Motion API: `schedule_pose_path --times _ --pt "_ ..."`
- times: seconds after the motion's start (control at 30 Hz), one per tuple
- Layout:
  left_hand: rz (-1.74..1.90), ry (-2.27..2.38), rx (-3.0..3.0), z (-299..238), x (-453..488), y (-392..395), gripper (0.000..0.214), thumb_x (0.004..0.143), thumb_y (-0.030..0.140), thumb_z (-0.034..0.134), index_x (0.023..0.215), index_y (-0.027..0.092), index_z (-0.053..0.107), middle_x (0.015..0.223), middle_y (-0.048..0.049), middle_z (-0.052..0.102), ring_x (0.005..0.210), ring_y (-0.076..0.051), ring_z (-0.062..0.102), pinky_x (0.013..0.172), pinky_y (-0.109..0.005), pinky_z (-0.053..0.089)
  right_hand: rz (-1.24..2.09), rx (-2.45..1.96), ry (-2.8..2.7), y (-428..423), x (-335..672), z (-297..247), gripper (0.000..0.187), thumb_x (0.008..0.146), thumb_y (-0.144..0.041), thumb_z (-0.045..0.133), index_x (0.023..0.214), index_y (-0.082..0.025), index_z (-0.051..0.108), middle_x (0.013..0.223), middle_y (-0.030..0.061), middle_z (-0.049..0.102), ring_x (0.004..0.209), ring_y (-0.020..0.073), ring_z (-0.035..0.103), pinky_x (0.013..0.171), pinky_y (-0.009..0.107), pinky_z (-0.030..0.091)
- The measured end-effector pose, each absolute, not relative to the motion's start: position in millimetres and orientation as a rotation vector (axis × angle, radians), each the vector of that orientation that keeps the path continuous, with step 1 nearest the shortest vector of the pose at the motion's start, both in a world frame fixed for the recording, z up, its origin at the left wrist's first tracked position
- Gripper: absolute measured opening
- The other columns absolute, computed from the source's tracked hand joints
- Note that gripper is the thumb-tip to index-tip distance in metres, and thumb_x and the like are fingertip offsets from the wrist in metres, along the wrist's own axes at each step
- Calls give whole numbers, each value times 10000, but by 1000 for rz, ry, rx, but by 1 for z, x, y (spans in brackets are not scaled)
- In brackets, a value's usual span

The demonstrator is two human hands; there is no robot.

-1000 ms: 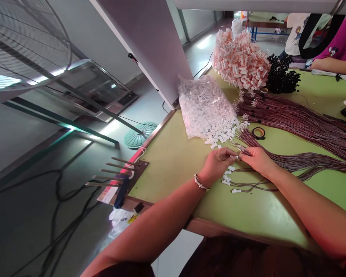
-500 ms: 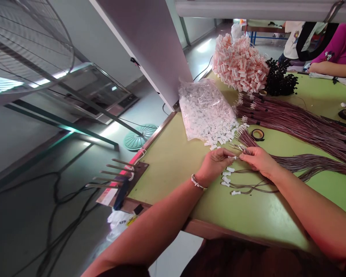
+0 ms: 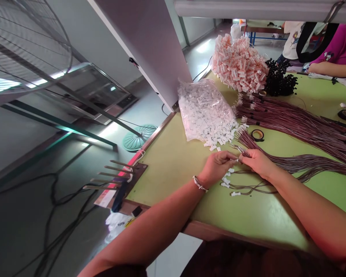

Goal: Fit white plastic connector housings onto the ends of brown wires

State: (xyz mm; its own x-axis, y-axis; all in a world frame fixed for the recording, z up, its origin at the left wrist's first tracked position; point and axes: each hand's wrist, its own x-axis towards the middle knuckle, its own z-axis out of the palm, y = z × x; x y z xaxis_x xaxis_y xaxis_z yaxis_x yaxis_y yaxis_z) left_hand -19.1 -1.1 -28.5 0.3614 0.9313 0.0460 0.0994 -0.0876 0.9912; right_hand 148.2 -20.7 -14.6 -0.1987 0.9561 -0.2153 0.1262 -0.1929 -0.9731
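My left hand (image 3: 217, 166) pinches a small white connector (image 3: 235, 159) over the green table (image 3: 173, 161). My right hand (image 3: 256, 161) meets it fingertip to fingertip and pinches the ends of thin brown wires (image 3: 300, 162) that trail off to the right. Below the hands lie several wires with white connectors fitted (image 3: 233, 187). Loose white connectors (image 3: 219, 140) spill from a clear bag (image 3: 203, 107) just beyond the hands.
Long bundles of brown wire (image 3: 294, 119) cross the table at right, with a tape roll (image 3: 258, 134) beside them. Pink-white parts (image 3: 238, 63) and black parts (image 3: 279, 80) are heaped at the back. Another person's arm (image 3: 328, 68) rests far right. A rack of metal pegs (image 3: 115, 179) juts from the table's left edge.
The hands drew slightly apart half a second ago and have come back together at the fingertips. The view shifted a little; nothing else on the table moved.
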Motion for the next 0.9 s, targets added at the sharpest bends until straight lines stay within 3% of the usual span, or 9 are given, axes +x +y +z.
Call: schedule_pose_path --times 0.17,0.5,0.67,0.9 --pt "895 1049 1400 -29 -14 -6 72 635 159 709 693 129 677 530 3 611 496 -95 532 494 -211 436 1333 -1374 -1459 -22 149 -19 220 725 -342 548 618 -150 542 571 -44 432 569 90 356 574 233 295" --pt "960 1051 1496 -36 -18 -4 85 667 192 689 728 137 668 662 -32 666 598 -124 584 581 -245 485 1325 -1397 -1446 -22 149 -20 223 733 -340 546 619 -150 560 572 -41 438 567 90 359 569 233 298" --pt "873 1053 1471 -33 -16 -4 103 683 212 680 737 126 662 559 -6 609 526 -101 537 514 -217 435 1282 -1393 -1484 -22 149 -22 203 734 -320 537 628 -148 559 569 -42 449 574 92 379 569 227 312" --pt "709 954 1525 -22 -36 2 165 684 260 693 741 113 646 614 -23 624 550 -99 542 520 -209 438 1330 -1401 -1531 -26 153 -20 299 745 -426 553 634 -149 577 543 -34 490 528 98 412 522 231 336"
